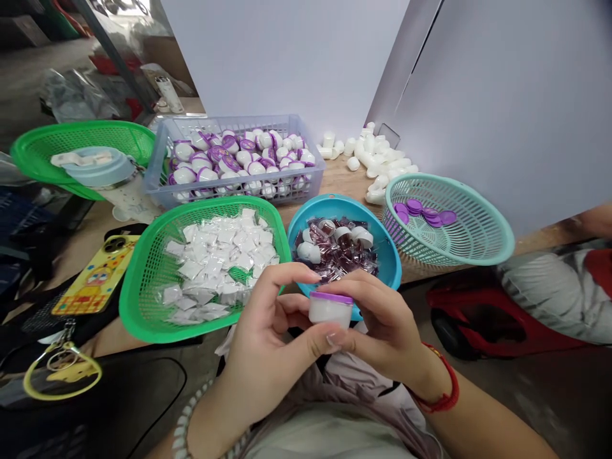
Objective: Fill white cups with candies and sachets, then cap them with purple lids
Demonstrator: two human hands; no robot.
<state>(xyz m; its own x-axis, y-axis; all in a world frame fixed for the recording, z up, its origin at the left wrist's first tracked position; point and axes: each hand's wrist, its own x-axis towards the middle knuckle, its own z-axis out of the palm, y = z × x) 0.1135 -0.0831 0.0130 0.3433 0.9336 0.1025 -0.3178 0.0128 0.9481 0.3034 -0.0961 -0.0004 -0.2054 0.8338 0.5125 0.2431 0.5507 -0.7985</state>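
A small white cup with a purple lid (329,310) is held between my two hands, in front of my lap. My left hand (272,338) grips its left side, thumb across the front. My right hand (382,319) closes on its right side, fingers over the lid's edge. Just beyond is a blue bowl (393,258) with dark red sachets (335,255) and several white cups (361,237). To the left, a green basket (131,299) holds many small white packets (229,248). On the right, a pale teal basket (478,223) contains loose purple lids (430,215).
A clear plastic crate (234,197) full of purple-lidded cups stands at the back. White cups (377,156) lie heaped by the partition (296,57). A yellow phone (98,274), a tumbler (102,169) and another green basket (29,150) are at left. Part of another person's arm (583,229) shows at right.
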